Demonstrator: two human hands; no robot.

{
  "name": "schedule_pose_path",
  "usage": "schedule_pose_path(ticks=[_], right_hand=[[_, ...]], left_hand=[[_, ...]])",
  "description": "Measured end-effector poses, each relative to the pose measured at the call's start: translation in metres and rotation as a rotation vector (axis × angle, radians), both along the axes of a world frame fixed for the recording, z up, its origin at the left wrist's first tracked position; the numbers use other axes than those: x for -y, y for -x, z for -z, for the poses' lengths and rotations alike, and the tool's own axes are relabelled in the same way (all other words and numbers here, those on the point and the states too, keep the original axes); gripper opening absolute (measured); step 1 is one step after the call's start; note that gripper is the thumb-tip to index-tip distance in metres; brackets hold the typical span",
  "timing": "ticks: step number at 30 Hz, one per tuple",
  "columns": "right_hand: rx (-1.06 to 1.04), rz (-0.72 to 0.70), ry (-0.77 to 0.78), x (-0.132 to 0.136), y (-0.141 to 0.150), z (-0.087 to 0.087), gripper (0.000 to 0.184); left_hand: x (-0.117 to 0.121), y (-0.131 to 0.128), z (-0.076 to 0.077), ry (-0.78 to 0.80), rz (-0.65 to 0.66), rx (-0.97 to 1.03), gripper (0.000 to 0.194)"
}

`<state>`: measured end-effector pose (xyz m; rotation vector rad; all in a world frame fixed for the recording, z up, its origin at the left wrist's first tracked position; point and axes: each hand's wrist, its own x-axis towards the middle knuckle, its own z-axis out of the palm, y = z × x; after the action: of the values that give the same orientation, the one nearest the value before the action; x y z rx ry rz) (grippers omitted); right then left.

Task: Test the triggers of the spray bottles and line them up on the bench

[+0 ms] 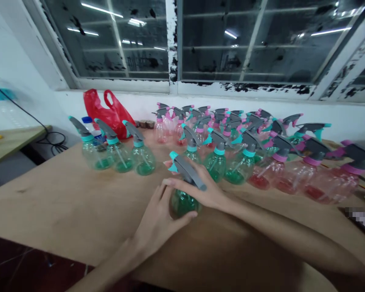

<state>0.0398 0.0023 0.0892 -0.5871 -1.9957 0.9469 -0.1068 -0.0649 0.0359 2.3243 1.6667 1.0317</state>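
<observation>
A green spray bottle with a grey and teal trigger head stands between my two hands over the wooden table. My left hand wraps round the lower left of its body, thumb across the near side. Around the neck, just under the spray head, curls my right hand; its far fingers are partly hidden behind the head. Left of my hands, three green spray bottles stand in a row. Close behind and to the right are more green spray bottles and pink spray bottles.
Several rows of spray bottles crowd the right and back of the wooden table. A red plastic bag and a blue-capped bottle sit at the back left. A dark flat device lies at the right edge. Windows rise behind.
</observation>
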Motion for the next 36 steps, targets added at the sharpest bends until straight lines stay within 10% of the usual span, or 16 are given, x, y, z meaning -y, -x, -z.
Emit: schedule_pose_path(ticks=[11,17,27,36], right_hand=[[0.149,0.161,-0.128,-0.039,0.045,0.001,0.034],[0.229,0.302,-0.163,-0.036,0.042,0.017,0.065],[0.272,0.332,-0.194,-0.063,0.061,0.01,0.059],[0.267,0.307,-0.094,-0.029,0.013,0.002,0.056]], left_hand=[[-0.047,0.055,0.004,-0.103,-0.119,-0.058,0.058],[-0.058,0.061,-0.009,-0.132,-0.119,-0.131,0.042],[-0.076,0.059,-0.017,-0.217,-0.334,-0.338,0.042],[-0.088,0.06,-0.025,-0.216,-0.36,-0.476,0.046]])
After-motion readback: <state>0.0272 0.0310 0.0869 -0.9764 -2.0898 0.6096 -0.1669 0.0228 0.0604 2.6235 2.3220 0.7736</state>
